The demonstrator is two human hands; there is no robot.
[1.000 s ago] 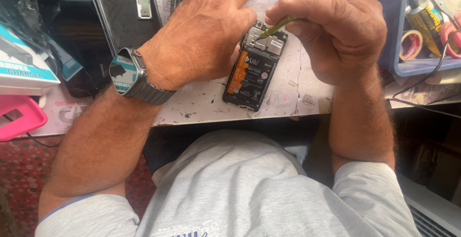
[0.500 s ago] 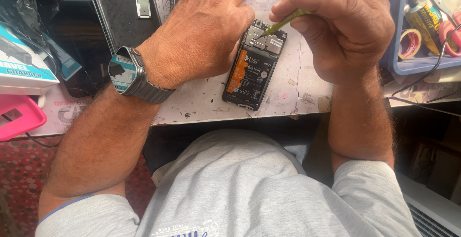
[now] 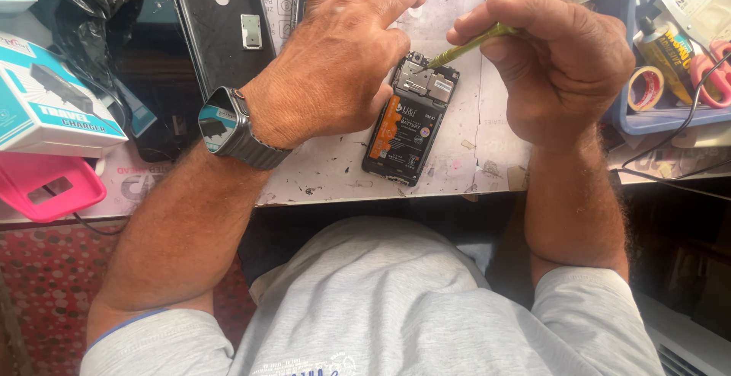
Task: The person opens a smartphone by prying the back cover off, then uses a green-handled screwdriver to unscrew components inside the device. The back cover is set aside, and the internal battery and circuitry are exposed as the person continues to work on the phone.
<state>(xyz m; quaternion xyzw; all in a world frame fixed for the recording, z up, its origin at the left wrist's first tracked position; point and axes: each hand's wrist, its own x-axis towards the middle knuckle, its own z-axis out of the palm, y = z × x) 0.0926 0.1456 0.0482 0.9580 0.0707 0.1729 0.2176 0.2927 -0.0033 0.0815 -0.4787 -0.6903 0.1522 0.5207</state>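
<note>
I see the phone (image 3: 411,121) lying back-off on the bench (image 3: 472,155), near its front edge, with the battery and board bare. My left hand (image 3: 335,71) lies flat over the phone's left side, fingers loosely spread, palm pressing it down. My right hand (image 3: 556,64) is curled tight, thumb and fingers pinching a thin yellow-green tool (image 3: 468,45) whose tip rests on the board at the phone's top corner.

The risk, as I judge it, sits at that tip. It is fine and comes in at a slant; if it slides off what it bears on, it could scrape the board or skid down toward the orange battery just below. A puncture there would be the worst outcome. My left palm covers only one side, so a hard push from the tool could pivot the phone toward the bench edge. The black case (image 3: 228,26) and the blue tray (image 3: 655,117) lie well apart from the work, so I see little threat of snagging them.
</note>
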